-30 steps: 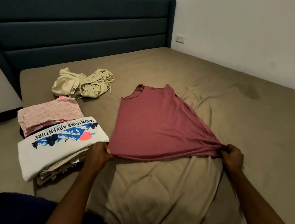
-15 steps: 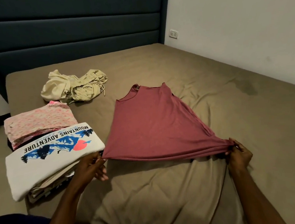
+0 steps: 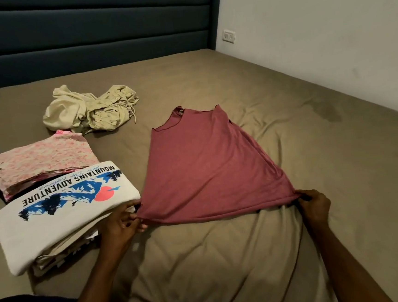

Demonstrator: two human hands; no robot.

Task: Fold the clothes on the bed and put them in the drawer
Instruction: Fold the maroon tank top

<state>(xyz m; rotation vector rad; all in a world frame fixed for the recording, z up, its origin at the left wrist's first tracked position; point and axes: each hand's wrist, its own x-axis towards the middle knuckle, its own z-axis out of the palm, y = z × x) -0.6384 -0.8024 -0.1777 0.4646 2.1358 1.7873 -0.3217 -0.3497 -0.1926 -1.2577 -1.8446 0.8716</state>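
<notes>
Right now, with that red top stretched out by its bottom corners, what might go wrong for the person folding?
The left hand pinches the red top right beside the folded stack; a careless pull or fold could nudge the stack apart. The top lies skewed, its hem lifted between left hand and right hand, so it may fold lopsided. The bedsheet beneath is wrinkled, which could crease the fold.

hands (image 3: pixel 216 213) pinching red top (image 3: pixel 209 166) hem
</notes>
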